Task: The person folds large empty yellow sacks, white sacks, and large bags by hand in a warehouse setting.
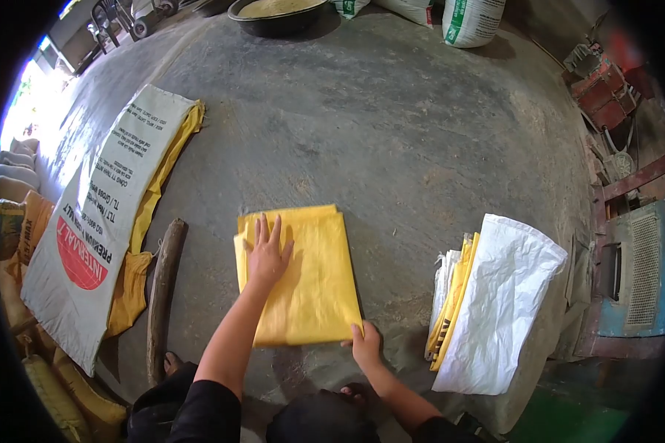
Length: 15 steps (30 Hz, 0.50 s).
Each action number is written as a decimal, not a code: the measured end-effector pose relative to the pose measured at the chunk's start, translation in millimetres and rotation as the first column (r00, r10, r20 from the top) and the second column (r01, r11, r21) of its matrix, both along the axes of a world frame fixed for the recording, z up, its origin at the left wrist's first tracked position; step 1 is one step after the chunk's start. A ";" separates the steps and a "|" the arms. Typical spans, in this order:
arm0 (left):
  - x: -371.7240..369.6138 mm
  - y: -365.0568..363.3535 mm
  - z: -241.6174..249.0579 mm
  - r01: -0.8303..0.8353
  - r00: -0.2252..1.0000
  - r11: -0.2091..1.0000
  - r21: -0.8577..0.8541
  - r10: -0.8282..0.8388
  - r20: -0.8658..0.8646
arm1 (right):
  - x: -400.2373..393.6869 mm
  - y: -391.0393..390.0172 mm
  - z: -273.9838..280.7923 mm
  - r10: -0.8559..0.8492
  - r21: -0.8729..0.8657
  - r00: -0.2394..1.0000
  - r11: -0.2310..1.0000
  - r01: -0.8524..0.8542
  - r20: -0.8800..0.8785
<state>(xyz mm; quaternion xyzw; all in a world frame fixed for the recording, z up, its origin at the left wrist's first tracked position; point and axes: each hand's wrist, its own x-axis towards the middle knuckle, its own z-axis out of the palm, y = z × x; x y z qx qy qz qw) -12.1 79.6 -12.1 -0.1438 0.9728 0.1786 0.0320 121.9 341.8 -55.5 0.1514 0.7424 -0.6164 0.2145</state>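
A folded yellow sack (310, 295) lies flat on the concrete floor in front of me. My left hand (268, 255) rests on its upper left part, palm down with the fingers spread. At the sack's lower right corner, my right hand (365, 343) pinches the edge between thumb and fingers. To the right is a pile of folded sacks, with a white sack (499, 306) on top and yellow ones (457, 295) showing at its left side.
Left of me lie a printed white sack (100, 214) over yellow ones and a wooden stick (166, 295). A black basin (277, 22) and full sacks (473, 21) stand at the far side. Red machinery (604, 92) and a blue metal frame (639, 273) are at right.
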 end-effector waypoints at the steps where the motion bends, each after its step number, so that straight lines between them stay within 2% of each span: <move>1: 10.5 4.3 3.9 -0.008 1.000 0.997 -0.077 0.009 0.018 | -14.5 -6.4 -3.2 -0.041 -0.052 0.999 0.998 0.041 0.006; 2: 21.1 7.9 5.3 -0.015 0.999 0.988 -0.153 0.020 0.035 | -30.1 -13.6 -2.2 -0.080 -0.103 0.997 0.991 0.081 0.014; 4: 40.6 18.3 8.3 -0.008 0.993 0.994 -0.113 0.021 0.112 | -58.8 -21.2 -10.1 -0.079 -0.111 0.996 0.991 0.076 -0.027; 6: 61.8 14.9 -22.4 0.077 0.967 0.994 -0.076 -0.056 0.249 | -77.8 -21.2 -19.8 -0.068 -0.114 0.996 0.992 0.060 -0.063; 8: 77.4 13.6 -36.3 0.072 0.971 0.995 -0.069 -0.054 0.234 | -85.6 -14.7 -27.7 0.079 0.024 0.997 0.997 -0.080 0.017; 10: 78.1 11.5 -39.8 0.083 0.974 0.994 -0.070 -0.066 0.217 | -81.8 -13.6 -16.7 0.092 0.058 0.995 0.994 -0.093 0.027; 12: 77.0 8.7 -40.6 0.122 0.942 0.989 -0.077 -0.091 0.323 | -77.1 -13.5 -13.2 0.146 0.137 0.988 0.979 -0.152 0.058; 13: 75.2 7.5 -39.5 0.128 0.942 0.988 -0.080 -0.096 0.323 | -77.5 -12.9 -14.3 0.140 0.134 0.989 0.980 -0.146 0.057; 15: 68.3 4.2 -35.7 0.140 0.890 0.989 -0.049 -0.104 0.444 | -78.8 -13.4 -19.7 0.139 0.141 0.983 0.978 -0.156 0.123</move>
